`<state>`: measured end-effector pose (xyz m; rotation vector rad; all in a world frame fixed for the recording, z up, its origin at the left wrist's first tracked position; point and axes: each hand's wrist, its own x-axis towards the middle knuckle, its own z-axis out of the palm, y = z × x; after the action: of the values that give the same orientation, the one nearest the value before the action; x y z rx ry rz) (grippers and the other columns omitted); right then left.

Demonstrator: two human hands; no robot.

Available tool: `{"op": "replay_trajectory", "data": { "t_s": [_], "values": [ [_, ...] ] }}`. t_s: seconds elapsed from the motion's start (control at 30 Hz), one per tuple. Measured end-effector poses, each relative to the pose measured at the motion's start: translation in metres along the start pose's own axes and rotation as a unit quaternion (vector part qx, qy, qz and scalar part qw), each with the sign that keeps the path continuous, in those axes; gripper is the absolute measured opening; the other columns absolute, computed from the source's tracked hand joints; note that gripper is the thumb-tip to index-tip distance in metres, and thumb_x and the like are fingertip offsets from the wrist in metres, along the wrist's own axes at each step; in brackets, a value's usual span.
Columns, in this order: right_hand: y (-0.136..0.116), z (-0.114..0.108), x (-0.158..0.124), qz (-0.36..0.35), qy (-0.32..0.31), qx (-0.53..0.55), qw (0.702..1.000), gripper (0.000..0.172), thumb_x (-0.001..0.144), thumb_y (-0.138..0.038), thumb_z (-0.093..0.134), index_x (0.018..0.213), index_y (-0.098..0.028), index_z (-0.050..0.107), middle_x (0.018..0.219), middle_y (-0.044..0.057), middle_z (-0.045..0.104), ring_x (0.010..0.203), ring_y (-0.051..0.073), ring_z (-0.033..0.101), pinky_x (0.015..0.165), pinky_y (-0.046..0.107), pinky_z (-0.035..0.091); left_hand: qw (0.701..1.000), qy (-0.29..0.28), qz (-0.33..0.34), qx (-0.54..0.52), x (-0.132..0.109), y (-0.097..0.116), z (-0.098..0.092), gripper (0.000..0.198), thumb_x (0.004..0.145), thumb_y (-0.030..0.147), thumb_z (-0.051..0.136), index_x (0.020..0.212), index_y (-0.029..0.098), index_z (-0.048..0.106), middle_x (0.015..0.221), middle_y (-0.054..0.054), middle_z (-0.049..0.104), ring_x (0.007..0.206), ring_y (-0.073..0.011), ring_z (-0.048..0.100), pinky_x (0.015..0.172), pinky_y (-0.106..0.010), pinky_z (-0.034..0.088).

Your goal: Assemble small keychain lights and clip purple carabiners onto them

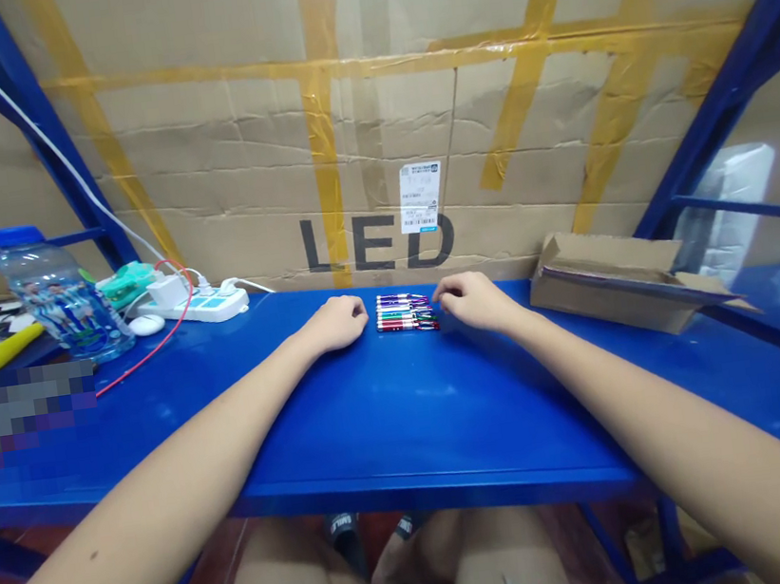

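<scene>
Several coloured pens [403, 313] lie side by side in a row on the blue table [393, 426], purple ones at the back and red ones at the front. Just left of the row my left hand [340, 322] rests on the table with its fingers curled closed; whether anything is inside cannot be made out. My right hand [470, 299] is at the right end of the pens, its fingers bent, thumb and index finger slightly apart, and nothing shows between them.
At the left stand a water bottle [64, 297], a white power strip [211, 304] with cables, and a white mouse [146, 326]. An open cardboard box [606, 297] lies at the right. A large taped cardboard sheet [224, 180] rises behind the table, between blue metal posts.
</scene>
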<state>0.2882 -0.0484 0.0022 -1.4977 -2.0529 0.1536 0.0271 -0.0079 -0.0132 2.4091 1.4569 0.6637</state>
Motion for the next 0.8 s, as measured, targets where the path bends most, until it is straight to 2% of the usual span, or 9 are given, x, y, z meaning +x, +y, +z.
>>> {"op": "replay_trajectory", "data": {
  "t_s": [0.2,0.33,0.63,0.8],
  "values": [
    [-0.018,-0.001,-0.005,0.003,-0.078,-0.038,0.996,0.022,0.079,-0.014,0.048,0.071,-0.019,0.068,0.067,0.005,0.068,0.062,0.017,0.056,0.062,0.029,0.038,0.999,-0.03,0.005,0.016,-0.003,0.001,-0.001,0.013,0.083,0.026,0.055,0.082,0.021,0.066,0.097,-0.009,0.072,0.088,-0.0252,0.063,0.073,-0.031,0.042],
    [-0.024,-0.001,-0.008,0.034,-0.113,-0.05,0.992,0.02,0.08,-0.016,0.05,0.066,-0.018,0.065,0.068,0.007,0.069,0.06,0.017,0.056,0.059,0.03,0.036,1.0,-0.01,0.012,0.008,-0.007,0.007,-0.002,0.013,0.083,0.024,0.054,0.084,0.021,0.066,0.095,-0.009,0.072,0.086,-0.0244,0.063,0.075,-0.032,0.043],
    [-0.014,0.001,-0.006,0.014,-0.138,-0.031,0.99,0.018,0.079,-0.015,0.05,0.071,-0.017,0.067,0.07,0.004,0.069,0.06,0.015,0.057,0.056,0.027,0.035,0.996,0.035,0.081,-0.024,-0.012,0.026,0.003,0.014,0.086,0.02,0.053,0.086,0.018,0.066,0.093,-0.006,0.07,0.085,-0.0212,0.061,0.076,-0.032,0.045],
    [-0.017,-0.001,-0.007,0.007,-0.139,-0.033,0.99,0.019,0.078,-0.013,0.049,0.072,-0.017,0.067,0.068,0.004,0.068,0.061,0.015,0.058,0.057,0.027,0.036,0.992,0.037,0.116,-0.028,-0.013,0.028,0.004,0.015,0.085,0.015,0.052,0.088,0.017,0.067,0.096,-0.006,0.07,0.088,-0.0204,0.061,0.08,-0.033,0.046]
  ]
}}
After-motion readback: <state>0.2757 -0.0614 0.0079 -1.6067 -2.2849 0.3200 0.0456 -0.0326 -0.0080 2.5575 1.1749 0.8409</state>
